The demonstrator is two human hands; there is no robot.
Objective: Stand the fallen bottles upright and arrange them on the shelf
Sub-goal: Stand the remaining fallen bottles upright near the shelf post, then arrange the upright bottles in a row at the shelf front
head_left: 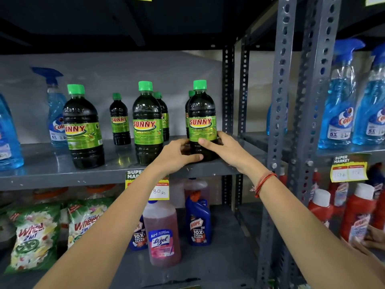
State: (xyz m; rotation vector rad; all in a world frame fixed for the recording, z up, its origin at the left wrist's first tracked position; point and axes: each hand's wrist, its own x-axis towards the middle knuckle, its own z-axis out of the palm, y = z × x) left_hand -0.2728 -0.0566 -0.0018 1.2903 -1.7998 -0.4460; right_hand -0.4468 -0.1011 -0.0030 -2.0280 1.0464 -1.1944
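Two bare hands reach up from the bottom of the frame to a grey metal shelf (52, 163) just above the middle. The left hand (177, 154) and the right hand (224, 148) wrap the lower half of one dark bottle with a green cap (201, 119), which stands upright near the shelf's front edge, right of centre, close to a perforated steel post (280, 113).

The main risk looks like a nudge: the bottle sits close to the front lip, so a sideways push could tip it off or knock it into a second bottle (190, 101) standing right behind it. A slightly larger green-capped bottle (148, 124) stands just to the left, limiting room on that side.

Further left stand two more upright dark bottles and a blue spray bottle (55, 113). A yellow price tag (159, 191) hangs below, partly hidden by the left forearm.
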